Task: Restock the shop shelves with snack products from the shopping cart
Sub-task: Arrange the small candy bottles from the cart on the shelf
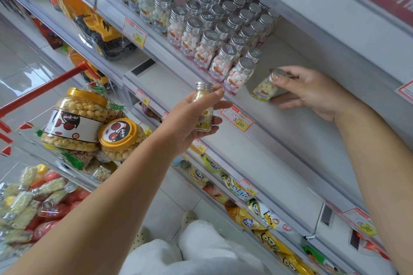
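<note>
White trouser legs (201, 248) right under me, well below the 3.00 price tag (237, 121). I see the left hand (187, 123) just left of that tag, fingers wrapped round a yellow candy bottle (203, 107) held upright. Up-right of the tag, the right hand (312, 91) grips a second bottle (264, 88) by its cap, tilted, base on the shelf (288, 51). The cart (44, 88) sits far left of the tag.

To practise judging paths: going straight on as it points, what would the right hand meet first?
Likely the nearest clear, silver-capped bottle of pink sweets, just beyond the yellow-sweet bottle the right hand pinches; depth unclear.
</note>
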Motion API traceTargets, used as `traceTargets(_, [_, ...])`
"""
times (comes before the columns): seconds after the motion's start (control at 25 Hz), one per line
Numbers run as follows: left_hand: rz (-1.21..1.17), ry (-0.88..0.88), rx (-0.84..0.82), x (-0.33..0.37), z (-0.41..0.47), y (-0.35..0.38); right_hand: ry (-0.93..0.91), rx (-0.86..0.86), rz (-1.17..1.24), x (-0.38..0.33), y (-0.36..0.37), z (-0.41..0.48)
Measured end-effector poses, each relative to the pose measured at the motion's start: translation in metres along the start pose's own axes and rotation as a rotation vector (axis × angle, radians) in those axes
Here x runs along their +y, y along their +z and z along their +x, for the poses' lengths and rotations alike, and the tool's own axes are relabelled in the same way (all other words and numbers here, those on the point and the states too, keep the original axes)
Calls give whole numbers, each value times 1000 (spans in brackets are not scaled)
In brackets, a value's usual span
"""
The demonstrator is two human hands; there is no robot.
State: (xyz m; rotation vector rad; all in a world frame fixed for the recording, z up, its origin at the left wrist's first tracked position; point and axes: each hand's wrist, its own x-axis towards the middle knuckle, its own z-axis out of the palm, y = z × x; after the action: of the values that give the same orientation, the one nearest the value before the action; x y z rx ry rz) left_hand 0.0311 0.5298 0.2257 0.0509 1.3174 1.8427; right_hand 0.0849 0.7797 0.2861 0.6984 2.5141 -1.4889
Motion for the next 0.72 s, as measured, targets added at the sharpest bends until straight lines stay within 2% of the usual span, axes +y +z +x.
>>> traceTargets(0.16, [-1,-1,-14,-1,1,1,-66,125,79,-8,1,18])
traceTargets(0.36, [-9,3,-26,-3,1,-2,-43,63,55,-28,-1,57])
traceTargets(0.64, [7,12,-136,-7,5,-2,-43,113,2,-36,13,76])
traceTargets(0.72, [28,6,-163,-8,6,1,-79,249,1,-34,13,63])
